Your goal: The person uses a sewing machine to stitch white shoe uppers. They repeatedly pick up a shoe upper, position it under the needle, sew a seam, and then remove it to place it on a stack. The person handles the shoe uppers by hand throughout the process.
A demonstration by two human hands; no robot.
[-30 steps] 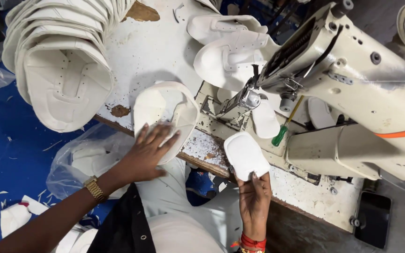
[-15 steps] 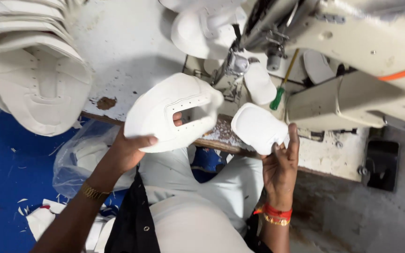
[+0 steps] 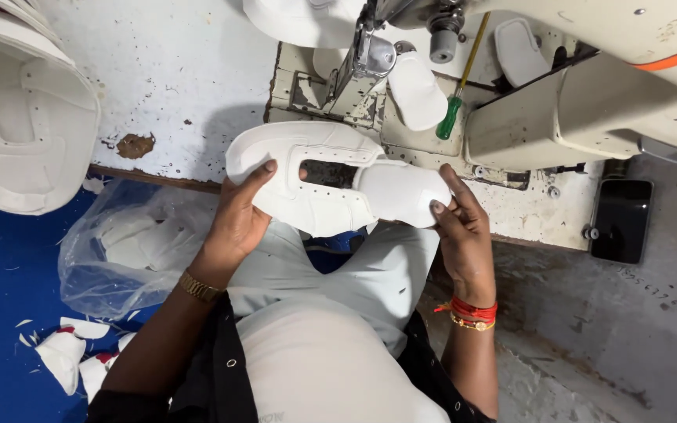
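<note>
over on the far left a stack of white shoe uppers (image 3: 25, 125) sits on the scuffed white desk (image 3: 174, 70), hanging past its edge above the blue floor (image 3: 1, 274). below the desk edge a clear plastic bag (image 3: 119, 251) holds more white pieces, and white scraps (image 3: 64, 360) lie on the floor beside it. the person's left hand (image 3: 240, 219) is clenched on a white shoe upper (image 3: 299, 176), thumb across its top face, fingers underneath. it is a flat u-shaped piece with stitched seams and an open slot in the middle, held up over the lap just in front of the desk edge. its right end overlaps a white tongue piece (image 3: 405, 192), smooth and rounded, pinched in the right hand (image 3: 460, 227), thumb on its lower rim and fingers at its right edge. behind them stands a cream sewing machine (image 3: 589, 86) with worn paint on its base, a green-handled screwdriver (image 3: 454, 102) leaning by the needle. to the right a black phone (image 3: 622, 219) lies at the desk's corner, then bare grey concrete floor (image 3: 636, 337).
</note>
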